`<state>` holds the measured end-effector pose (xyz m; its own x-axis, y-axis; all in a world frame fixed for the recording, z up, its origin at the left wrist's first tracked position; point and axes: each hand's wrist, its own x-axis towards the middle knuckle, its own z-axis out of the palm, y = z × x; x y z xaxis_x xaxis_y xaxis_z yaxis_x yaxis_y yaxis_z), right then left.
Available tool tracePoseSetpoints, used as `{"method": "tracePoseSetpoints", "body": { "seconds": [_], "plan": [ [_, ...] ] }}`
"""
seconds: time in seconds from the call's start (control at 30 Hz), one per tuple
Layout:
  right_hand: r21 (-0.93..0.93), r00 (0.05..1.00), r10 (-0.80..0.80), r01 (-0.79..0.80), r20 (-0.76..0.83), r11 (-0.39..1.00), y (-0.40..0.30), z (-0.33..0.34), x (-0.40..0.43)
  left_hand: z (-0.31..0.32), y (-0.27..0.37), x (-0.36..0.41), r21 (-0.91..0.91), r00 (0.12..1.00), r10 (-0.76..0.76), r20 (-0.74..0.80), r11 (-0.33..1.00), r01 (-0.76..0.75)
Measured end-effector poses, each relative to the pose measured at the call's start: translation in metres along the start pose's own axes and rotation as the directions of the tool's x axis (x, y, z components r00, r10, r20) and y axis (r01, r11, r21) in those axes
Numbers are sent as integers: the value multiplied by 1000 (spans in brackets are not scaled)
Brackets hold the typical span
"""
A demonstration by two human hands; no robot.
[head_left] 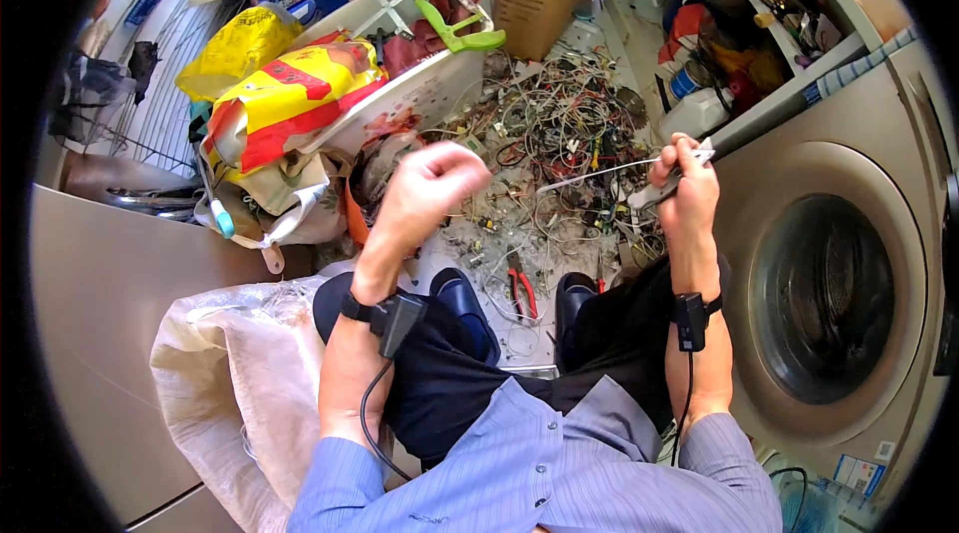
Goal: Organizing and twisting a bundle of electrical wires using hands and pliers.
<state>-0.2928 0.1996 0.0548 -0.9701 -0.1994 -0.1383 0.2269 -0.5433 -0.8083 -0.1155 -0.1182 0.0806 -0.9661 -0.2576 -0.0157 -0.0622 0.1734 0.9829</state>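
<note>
My right hand (691,196) grips a white cable (596,173) together with a small white-and-grey piece (650,193), whose exact kind I cannot make out. The cable's end sticks out to the left, above the floor. My left hand (431,184) is raised across from it, blurred, its fingers curled; whether anything is inside them is hidden. Beneath and beyond both hands lies a tangled heap of electrical wires (562,110). Red-handled pliers (522,289) rest on the littered floor between my slippers (464,316).
A front-loading washing machine (832,301) stands close on the right. To the left are a white woven sack (232,383) and a white bin (419,95) with yellow-red bags (300,95) and a green-handled hacksaw (457,31). A cardboard box (532,8) stands behind the wires.
</note>
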Motion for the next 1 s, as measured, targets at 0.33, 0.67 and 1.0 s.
{"method": "tracePoseSetpoints", "body": {
  "seconds": [0.33, 0.67, 1.0],
  "plan": [
    [106, 957, -209, 233, -204, 967, -59, -55, 13, -8, -48, 18, 207, 954, -156, -254, 955, 212],
    [-217, 939, -209, 152, -274, 964, -48, -60, 7, -62, -48, 26, -987, 984, -111, -141, 87, -132],
    [-890, 909, -101, 364, 403, -275, 8, -31, -9, -35, 3, 14, -985, 999, 4, 45, 165, 44]
  ]
}}
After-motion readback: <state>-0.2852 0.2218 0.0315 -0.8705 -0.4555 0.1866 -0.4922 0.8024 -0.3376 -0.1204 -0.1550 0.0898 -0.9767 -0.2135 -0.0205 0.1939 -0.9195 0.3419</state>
